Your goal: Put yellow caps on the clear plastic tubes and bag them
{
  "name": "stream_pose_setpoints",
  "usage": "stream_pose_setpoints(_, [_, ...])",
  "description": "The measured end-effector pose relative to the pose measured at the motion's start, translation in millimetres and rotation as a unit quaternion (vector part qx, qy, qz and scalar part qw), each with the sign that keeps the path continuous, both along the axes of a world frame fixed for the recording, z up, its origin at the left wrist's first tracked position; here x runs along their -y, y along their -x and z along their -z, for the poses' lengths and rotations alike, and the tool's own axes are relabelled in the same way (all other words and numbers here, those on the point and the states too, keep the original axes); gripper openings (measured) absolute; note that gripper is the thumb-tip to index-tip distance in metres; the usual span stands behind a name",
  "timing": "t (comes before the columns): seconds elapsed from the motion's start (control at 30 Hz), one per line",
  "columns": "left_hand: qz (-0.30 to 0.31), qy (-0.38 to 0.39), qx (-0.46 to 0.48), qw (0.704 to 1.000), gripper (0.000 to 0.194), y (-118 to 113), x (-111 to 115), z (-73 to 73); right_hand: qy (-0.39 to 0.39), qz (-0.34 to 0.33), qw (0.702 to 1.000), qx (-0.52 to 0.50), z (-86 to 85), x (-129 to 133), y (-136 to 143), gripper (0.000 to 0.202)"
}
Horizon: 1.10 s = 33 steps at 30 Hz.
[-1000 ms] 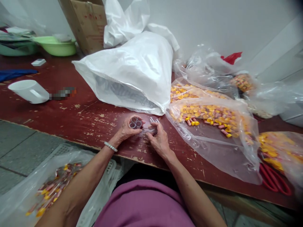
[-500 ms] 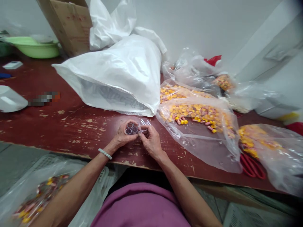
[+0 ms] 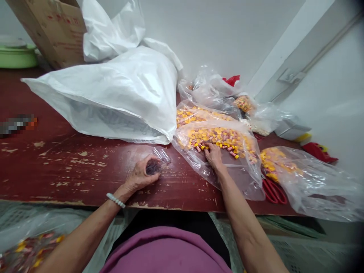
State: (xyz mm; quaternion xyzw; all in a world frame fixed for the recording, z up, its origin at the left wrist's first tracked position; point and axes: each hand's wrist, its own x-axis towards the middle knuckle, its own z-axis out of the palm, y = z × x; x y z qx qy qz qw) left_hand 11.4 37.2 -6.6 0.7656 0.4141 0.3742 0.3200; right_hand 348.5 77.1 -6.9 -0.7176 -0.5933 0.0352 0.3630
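1. Upper left to centre of frame: shows white sack (image 3: 122,83), with a gaping mouth facing the near edge of the red table (image 3: 91,182). Could spill contents over the tabletop, from a bump or tug.
2. Below sack, middle of frame, slightly left: shows left hand (image 3: 140,172), curled in around a bunch of clear tubes (image 3: 152,167), with ends toward the camera. Could drop one out of the bunch, from slick walls plus a one-handed hold, or crack likely thin plastic, from over-squeezing.
3. Just right of that: shows loose tubes (image 3: 165,155) lying side by side on the tabletop. May roll off, from a stray knuckle nudge.
4. Right of centre in frame: shows clear bag (image 3: 241,185), with yellow-capped pieces (image 3: 226,134) heaped inside. Could shift or shed pieces, from snagged film.
5. At near side of that heap: shows right hand (image 3: 214,155), with fingers partly bent, down among the pieces. Cannot tell about any piece pinched there. May pick up too many or fumble one, from crowding.
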Motion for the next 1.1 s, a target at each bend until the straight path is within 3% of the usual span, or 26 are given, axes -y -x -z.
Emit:
stream_pose_setpoints(0.1, [0.002,0.011,0.013,1.0,0.032,-4,2,-0.6,-0.01,0.019,1.0,-0.011,-1.0,6,8,0.023])
stream_pose_setpoints(0.2, [0.003,0.024,0.02,0.999,0.032,-6,3,-2.5,-0.028,0.009,0.999,-0.041,-18.1,25,36,0.029])
stream_pose_setpoints(0.23, [0.002,0.03,0.021,0.999,0.033,-6,4,-3.5,-0.033,-0.019,0.998,-0.056,-26.1,34,51,0.029])
stream_pose_setpoints(0.37, [-0.005,0.031,0.016,0.999,0.034,-7,5,-7.8,-0.056,-0.258,0.959,-0.104,-54.5,69,113,0.02])
stream_pose_setpoints(0.53, [0.006,0.026,0.013,1.0,0.034,-7,3,-6.4,-0.053,-0.356,0.932,-0.048,-56.6,81,146,0.019])
stream_pose_setpoints(0.67, [0.02,0.041,0.053,0.998,0.036,-7,2,-2.7,-0.05,-0.356,0.932,-0.048,-50.1,79,144,0.027])
stream_pose_setpoints(0.87, [0.015,0.062,0.056,0.996,0.037,-8,3,-4.9,-0.042,-0.254,0.959,-0.116,-43.9,74,144,0.012])
stream_pose_setpoints(1.1, [0.017,0.042,0.031,0.998,0.036,-6,1,-3.1,0.007,-0.292,0.952,-0.091,-30.5,69,155,0.009])
